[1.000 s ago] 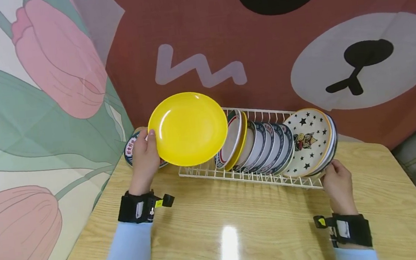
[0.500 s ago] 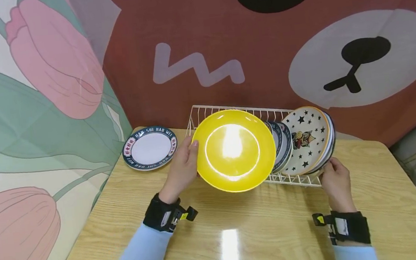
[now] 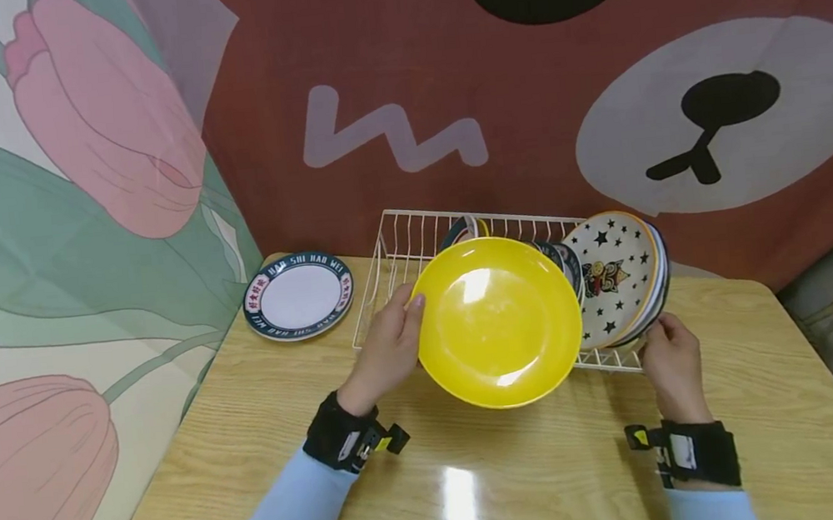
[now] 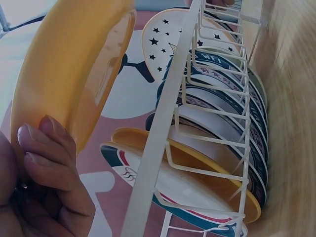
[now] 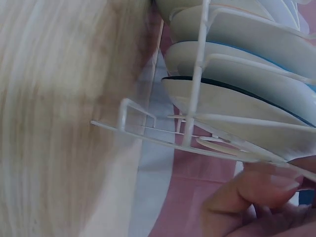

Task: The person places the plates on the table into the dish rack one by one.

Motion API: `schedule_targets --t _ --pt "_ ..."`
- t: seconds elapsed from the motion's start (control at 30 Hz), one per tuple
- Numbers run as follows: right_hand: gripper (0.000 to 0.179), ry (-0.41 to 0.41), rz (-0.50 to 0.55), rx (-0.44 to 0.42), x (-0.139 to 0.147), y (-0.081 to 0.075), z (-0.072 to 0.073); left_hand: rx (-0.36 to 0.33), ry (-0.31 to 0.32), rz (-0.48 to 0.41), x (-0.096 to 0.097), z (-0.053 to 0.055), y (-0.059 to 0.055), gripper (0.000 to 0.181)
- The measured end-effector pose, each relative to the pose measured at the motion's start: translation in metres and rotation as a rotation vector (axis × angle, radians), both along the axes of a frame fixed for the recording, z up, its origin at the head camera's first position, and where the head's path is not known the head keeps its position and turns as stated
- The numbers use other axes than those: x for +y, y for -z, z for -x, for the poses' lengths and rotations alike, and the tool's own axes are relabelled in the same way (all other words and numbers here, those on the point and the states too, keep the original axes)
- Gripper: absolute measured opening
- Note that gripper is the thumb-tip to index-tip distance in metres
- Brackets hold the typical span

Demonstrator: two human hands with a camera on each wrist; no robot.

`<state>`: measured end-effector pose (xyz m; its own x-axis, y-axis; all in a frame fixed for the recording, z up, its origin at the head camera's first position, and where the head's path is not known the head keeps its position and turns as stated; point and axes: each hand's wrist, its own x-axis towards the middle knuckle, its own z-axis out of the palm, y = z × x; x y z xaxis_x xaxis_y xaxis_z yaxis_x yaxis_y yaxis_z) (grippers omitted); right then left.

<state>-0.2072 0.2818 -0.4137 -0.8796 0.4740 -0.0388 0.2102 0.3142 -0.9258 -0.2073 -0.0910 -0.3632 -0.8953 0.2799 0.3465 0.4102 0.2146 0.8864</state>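
Observation:
My left hand (image 3: 386,348) grips the left edge of a yellow plate (image 3: 500,323), thumb on its face and fingers curled behind, as the left wrist view shows. The plate is lifted in front of a white wire dish rack (image 3: 381,284) and hides much of its middle. At the rack's right end my right hand (image 3: 673,361) pinches the wire frame below a star-patterned plate (image 3: 607,279). Several plates stand on edge in the rack. Among them, a second yellow plate (image 4: 207,170) leans beside a white plate (image 4: 173,185) with a red-and-green rim.
On the table (image 3: 253,443), left of the rack, lies a blue-rimmed white plate (image 3: 298,296). Behind the rack rises a wall hanging (image 3: 365,39) with a brown bear face. A tulip-patterned sheet (image 3: 16,248) borders the table's left side.
My left hand has carried the yellow plate right and down, from the rack's left end to in front of its middle. The blue-rimmed plate on the table is uncovered. My right hand stays put.

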Motion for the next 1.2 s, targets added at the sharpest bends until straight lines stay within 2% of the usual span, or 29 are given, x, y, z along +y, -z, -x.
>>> schedule_targets --t 0.1,0.23,0.3,0.33,0.4,0.5,0.63,0.73,0.9,1.03,1.2 --pt "0.025 0.089 -0.027 0.068 -0.005 -0.005 -0.001 0.005 -0.001 -0.002 -0.001 -0.008 -0.013 0.032" --pt "0.014 0.221 0.053 0.283 -0.014 -0.024 -0.010 0.021 0.005 0.005 -0.002 -0.014 -0.023 0.033" --pt "0.012 0.226 0.144 0.409 -0.022 -0.036 -0.017 0.029 0.010 0.005 -0.001 -0.014 -0.025 0.033" --pt "0.012 0.203 0.191 0.458 -0.027 -0.042 -0.021 0.027 0.014 0.000 -0.001 -0.015 -0.025 0.033" --pt "0.017 0.115 0.241 0.495 -0.039 -0.052 -0.029 0.021 0.018 -0.008 -0.001 -0.015 -0.026 0.033" --pt "0.028 -0.086 0.202 0.432 -0.059 -0.062 -0.040 0.007 0.018 -0.017 -0.001 -0.016 -0.027 0.033" --pt "0.039 -0.376 0.077 0.331 -0.079 -0.063 -0.046 0.001 0.017 -0.029 0.000 -0.018 -0.028 0.032" --pt "0.043 -0.509 0.073 0.293 -0.087 -0.057 -0.048 0.004 0.021 -0.031 0.000 -0.020 -0.028 0.031" --pt "0.042 -0.576 0.122 0.266 -0.094 -0.051 -0.050 0.011 0.045 -0.032 0.000 -0.020 -0.029 0.028" --pt "0.044 -0.553 0.152 0.255 -0.097 -0.048 -0.050 -0.013 0.064 -0.053 0.000 -0.020 -0.028 0.028" --pt "0.045 -0.512 0.155 0.234 -0.097 -0.046 -0.050 -0.085 0.072 -0.060 0.001 -0.019 -0.026 0.028"
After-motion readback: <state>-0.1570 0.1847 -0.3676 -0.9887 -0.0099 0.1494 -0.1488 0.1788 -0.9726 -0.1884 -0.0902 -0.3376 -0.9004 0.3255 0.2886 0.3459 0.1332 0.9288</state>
